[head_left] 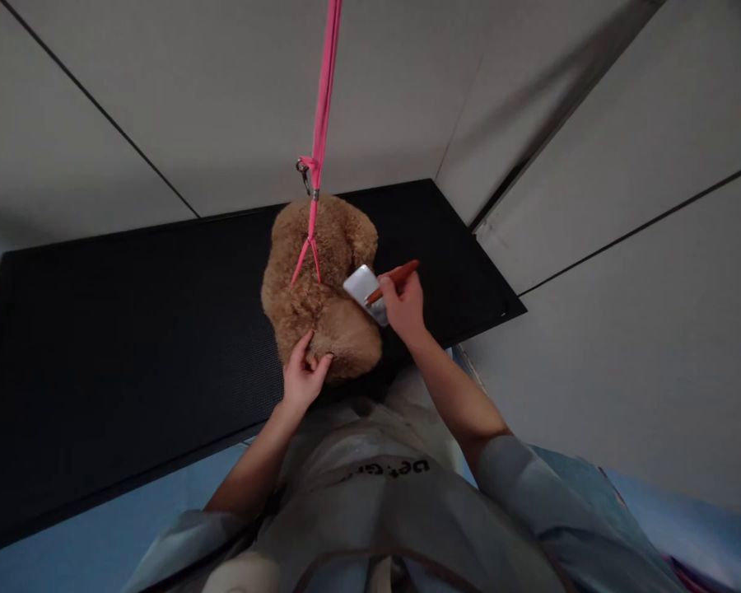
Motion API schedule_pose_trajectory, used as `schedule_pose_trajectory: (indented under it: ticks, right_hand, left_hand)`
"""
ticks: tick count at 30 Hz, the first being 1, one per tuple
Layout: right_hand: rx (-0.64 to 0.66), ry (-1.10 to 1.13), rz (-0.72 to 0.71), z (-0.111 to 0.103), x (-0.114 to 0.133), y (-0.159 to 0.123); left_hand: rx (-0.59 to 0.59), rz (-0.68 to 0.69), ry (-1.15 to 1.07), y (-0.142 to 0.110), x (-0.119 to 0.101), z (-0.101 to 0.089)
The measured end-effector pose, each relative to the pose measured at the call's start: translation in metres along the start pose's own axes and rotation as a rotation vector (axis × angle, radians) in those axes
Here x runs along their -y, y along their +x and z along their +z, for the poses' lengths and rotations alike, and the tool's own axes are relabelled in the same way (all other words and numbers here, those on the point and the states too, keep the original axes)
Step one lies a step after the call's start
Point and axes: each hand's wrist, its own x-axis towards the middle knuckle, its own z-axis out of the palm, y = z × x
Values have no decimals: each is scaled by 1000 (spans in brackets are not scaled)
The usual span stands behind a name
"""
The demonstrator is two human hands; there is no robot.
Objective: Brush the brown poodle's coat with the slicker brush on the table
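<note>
We hold 1 brush [361, 284] beside a brown dog [332, 288].
Our right hand [406, 308] pinches its handle [403, 273]; our left hand [302, 376], fingers spread, touches the fur [349, 333].

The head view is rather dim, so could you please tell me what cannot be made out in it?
All in the head view:
Leash, upper end: cut off by the top edge.
Leash, lower ends: hidden in the coat of the furry animal.
Animal's legs: hidden beneath its body.
Brush, bristles: too small and blurred.
Brush, handle: partly covered by the right hand.
Apron, lettering: partly lost in folds.
</note>
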Motion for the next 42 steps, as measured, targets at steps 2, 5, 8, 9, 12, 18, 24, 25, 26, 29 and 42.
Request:
schedule_pose_trajectory:
  ticks: [2, 5, 8, 9, 12, 18, 24, 25, 26, 29, 42]
  right_hand:
    - [124, -16, -62, 0, 5, 1]
    - [420, -55, -32, 3, 9, 0]
    - [191, -52, -2, 5, 9, -1]
    - [148, -50, -24, 5, 10, -2]
    - [377, -54, -82, 7, 9, -4]
    - [12, -45, -30, -5, 3, 5]
    - [290, -2, 21, -7, -2, -8]
    - [143, 22, 38, -7, -3, -8]
    - [16, 42, 32, -6, -4, -9]
    - [124, 72, -29, -5, -7, -14]
    - [193, 92, 46, -10, -7, -24]
  left_hand:
    - [47, -13, -19, 0, 0, -1]
    - [74, -8, -56, 0, 0, -2]
    - [69, 0, -89, 1, -1, -2]
    - [75, -1, -100, 1, 0, -1]
    - [100, -4, -131, 0, 3, 0]
    - [85, -3, -76, -3, 8, -1]
    - [-150, -8, 216, 0, 3, 0]
    - [-173, -9, 249, 1, 3, 2]
    - [-174, -7, 253, 2, 3, 4]
    - [-110, -28, 161, 4, 9, 10]
    - [-57, -94, 27, 5, 12, 9]
